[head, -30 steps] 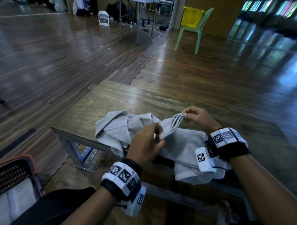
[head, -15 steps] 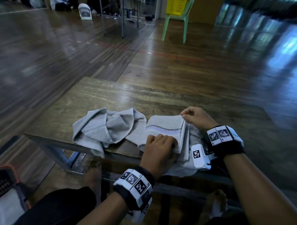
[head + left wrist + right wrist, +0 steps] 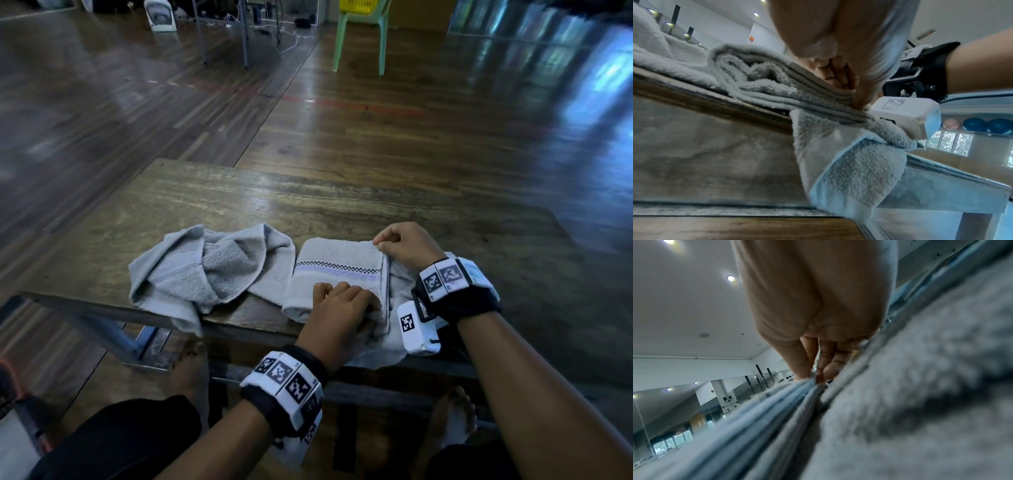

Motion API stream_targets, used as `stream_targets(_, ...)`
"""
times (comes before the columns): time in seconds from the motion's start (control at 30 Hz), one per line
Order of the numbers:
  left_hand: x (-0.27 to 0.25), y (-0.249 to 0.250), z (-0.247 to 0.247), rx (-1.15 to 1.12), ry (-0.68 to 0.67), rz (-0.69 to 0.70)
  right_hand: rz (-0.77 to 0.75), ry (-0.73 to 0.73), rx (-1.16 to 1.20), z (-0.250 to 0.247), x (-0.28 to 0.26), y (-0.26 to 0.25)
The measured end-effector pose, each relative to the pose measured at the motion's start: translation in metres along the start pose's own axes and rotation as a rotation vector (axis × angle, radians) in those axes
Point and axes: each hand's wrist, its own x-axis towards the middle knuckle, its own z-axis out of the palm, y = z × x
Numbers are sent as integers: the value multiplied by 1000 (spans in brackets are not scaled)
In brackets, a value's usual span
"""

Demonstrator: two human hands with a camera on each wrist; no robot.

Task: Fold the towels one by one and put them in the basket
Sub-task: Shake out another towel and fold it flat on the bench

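**Folded towel at near table edge, both hands on it**

Folded towel [image 3: 337, 270] lies at the near edge of the table [image 3: 342, 202], on top of a flat towel [image 3: 380, 353] that overhangs that edge. Left hand [image 3: 337, 315] curls over the near right corner, fingers gripping the layers. Right hand [image 3: 404, 245] pinches the far right corner between thumb and fingers. Crumpled towel [image 3: 209, 270] sits just left, touching. Basket not identifiable in view.

Risk: lifting may drag the flat towel off the edge, since the layers lie stacked; stack may splay if one corner slips. Far half of table offers room; right side too
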Motion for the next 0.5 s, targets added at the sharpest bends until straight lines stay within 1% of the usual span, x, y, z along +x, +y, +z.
stream_targets(0.2,2,2,-4,-36,13,-43,-11,30,17,-4,-1,0)
stream_targets(0.37,-1,1,-7,-67,-74,-14,14,-12,-47,-2,-5,2)
stream_targets(0.43,2,1,-14,-125,-76,-59,23,18,-51,-2,-6,2)
stream_targets(0.5,9,0,-21,-157,-62,-118,20,100,-38,-3,-8,5)
